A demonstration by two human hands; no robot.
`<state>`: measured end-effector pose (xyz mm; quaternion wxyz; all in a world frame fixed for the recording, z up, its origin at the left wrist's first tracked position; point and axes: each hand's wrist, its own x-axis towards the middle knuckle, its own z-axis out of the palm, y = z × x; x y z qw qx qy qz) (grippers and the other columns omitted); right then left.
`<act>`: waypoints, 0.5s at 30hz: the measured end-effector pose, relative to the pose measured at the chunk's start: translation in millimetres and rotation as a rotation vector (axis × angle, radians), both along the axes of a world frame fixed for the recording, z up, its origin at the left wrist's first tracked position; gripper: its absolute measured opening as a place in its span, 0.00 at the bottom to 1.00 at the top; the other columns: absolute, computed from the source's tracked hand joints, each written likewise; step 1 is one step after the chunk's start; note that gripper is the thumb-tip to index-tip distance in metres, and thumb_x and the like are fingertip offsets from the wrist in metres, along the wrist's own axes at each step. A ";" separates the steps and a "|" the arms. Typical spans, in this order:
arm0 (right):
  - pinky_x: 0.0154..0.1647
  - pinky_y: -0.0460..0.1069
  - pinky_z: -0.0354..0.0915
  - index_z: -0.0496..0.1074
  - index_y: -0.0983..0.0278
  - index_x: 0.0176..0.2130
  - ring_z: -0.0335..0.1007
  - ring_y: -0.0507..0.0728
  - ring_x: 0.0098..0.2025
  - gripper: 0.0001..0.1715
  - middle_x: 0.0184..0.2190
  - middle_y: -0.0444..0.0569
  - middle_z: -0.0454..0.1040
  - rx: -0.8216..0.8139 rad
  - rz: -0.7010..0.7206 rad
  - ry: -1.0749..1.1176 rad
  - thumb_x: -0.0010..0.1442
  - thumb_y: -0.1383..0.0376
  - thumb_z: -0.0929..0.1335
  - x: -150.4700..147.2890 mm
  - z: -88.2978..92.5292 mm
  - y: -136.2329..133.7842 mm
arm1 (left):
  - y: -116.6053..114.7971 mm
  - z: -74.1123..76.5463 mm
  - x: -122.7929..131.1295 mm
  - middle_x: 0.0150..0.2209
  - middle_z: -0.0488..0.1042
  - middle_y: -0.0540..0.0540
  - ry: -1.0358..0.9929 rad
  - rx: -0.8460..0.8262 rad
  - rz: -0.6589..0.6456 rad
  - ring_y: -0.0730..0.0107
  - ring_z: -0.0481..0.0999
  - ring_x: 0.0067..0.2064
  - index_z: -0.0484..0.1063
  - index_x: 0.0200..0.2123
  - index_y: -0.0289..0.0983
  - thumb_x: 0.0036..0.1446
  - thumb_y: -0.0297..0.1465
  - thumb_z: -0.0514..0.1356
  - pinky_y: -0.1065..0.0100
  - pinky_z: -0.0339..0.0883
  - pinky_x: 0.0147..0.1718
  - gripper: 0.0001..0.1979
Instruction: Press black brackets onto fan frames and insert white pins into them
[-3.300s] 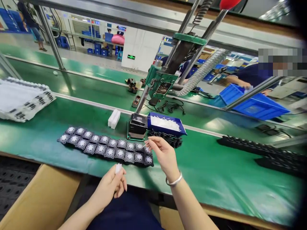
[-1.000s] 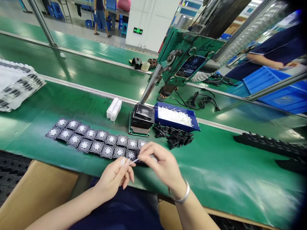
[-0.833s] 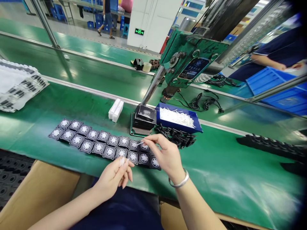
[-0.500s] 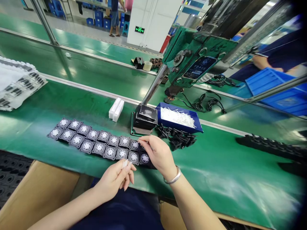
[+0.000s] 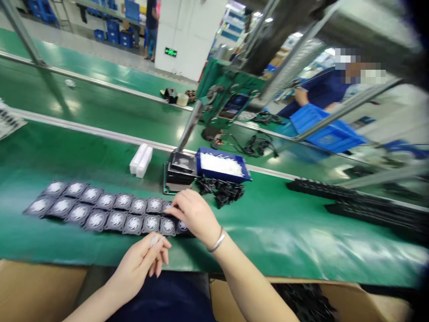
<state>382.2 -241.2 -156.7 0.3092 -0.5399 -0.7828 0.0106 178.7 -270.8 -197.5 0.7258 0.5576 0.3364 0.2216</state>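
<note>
Light is bright and falls from overhead, with small ceiling lights [image 5: 296,34] burnt out to white at upper right. Glare streaks the green mat [image 5: 318,252] there in front, while a soft shadow darkens it below the right hand [image 5: 196,217]. Motion blur smears the small fans [image 5: 117,220], worst leftward; the press nameplate [image 5: 236,105] is illegible. Black vignetting eats the right edge.

Black fans [image 5: 114,210] under the right fingers [image 5: 174,210] bear white swirls [image 5: 133,223]; white strips [image 5: 154,239] show between the left fingers [image 5: 164,255]; beyond, the tray [image 5: 219,176] is dark blue, the table [image 5: 268,214] green.
</note>
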 end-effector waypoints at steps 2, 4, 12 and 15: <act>0.42 0.56 0.68 0.69 0.64 0.37 0.69 0.61 0.39 0.15 0.34 0.52 0.73 0.042 -0.070 0.002 0.67 0.54 0.67 2.8 12.6 -5.6 | -0.6 -1.9 -0.6 0.30 0.71 0.47 0.027 0.013 0.008 0.72 0.69 0.24 0.68 0.40 0.37 0.64 0.52 0.50 0.71 0.60 0.23 0.24; 0.46 0.55 0.68 0.70 0.65 0.42 0.69 0.59 0.43 0.17 0.39 0.52 0.73 0.054 -0.071 0.079 0.64 0.53 0.69 4.1 24.0 -15.5 | -0.5 -3.7 -0.6 0.31 0.71 0.47 0.051 0.016 0.039 0.71 0.69 0.24 0.69 0.41 0.39 0.64 0.53 0.50 0.69 0.59 0.22 0.23; 0.37 0.47 0.70 0.70 0.61 0.33 0.70 0.53 0.35 0.09 0.31 0.44 0.72 -0.256 0.190 0.458 0.67 0.61 0.67 -16.2 8.8 -53.8 | -1.2 0.1 4.0 0.21 0.65 0.49 0.113 0.181 -0.060 0.68 0.63 0.23 0.68 0.31 0.40 0.66 0.49 0.48 0.65 0.60 0.25 0.22; 0.37 0.47 0.68 0.71 0.62 0.31 0.70 0.53 0.34 0.10 0.30 0.44 0.72 -0.281 0.163 0.565 0.66 0.64 0.68 -15.3 4.6 -57.1 | -2.2 1.7 4.1 0.22 0.67 0.50 0.034 0.153 -0.094 0.73 0.61 0.21 0.67 0.35 0.37 0.69 0.48 0.45 0.69 0.57 0.22 0.22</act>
